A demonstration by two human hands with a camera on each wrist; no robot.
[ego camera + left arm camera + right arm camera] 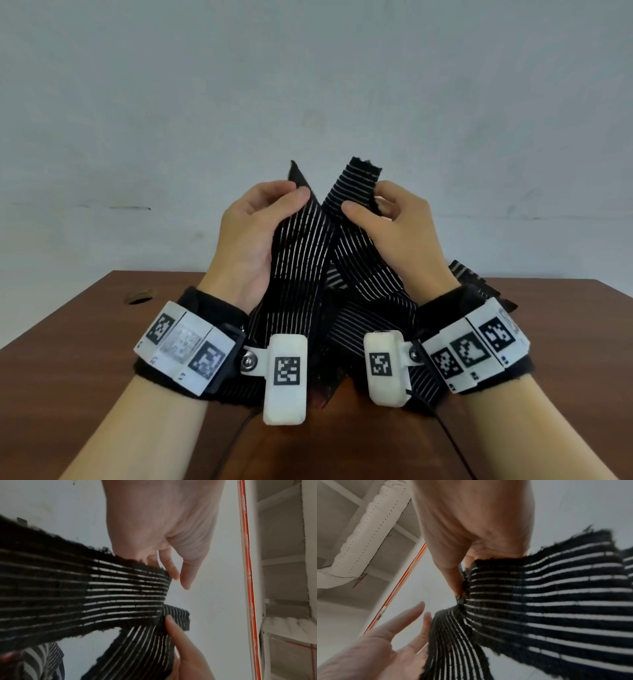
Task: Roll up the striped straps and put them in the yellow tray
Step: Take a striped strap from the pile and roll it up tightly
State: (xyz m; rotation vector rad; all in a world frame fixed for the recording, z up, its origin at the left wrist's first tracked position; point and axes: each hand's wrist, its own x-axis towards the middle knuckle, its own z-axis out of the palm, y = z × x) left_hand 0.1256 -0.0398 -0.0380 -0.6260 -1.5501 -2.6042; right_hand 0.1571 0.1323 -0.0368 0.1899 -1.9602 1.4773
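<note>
- Both hands raised above the table, each holding part of a black strap with thin white stripes.
- Left hand: thumb and curled fingers pinch one stretch of strap near its top end; that stretch runs down past the left wrist.
- Right hand: thumb pressed on the front, fingers curled behind, gripping the other stretch just below its frayed end.
- The two stretches cross in an X between the hands (one strap or two, cannot tell).
- More striped strap lies on the table behind the right wrist.
- Tray not in view.
- Marker bands on both wrists.
</note>
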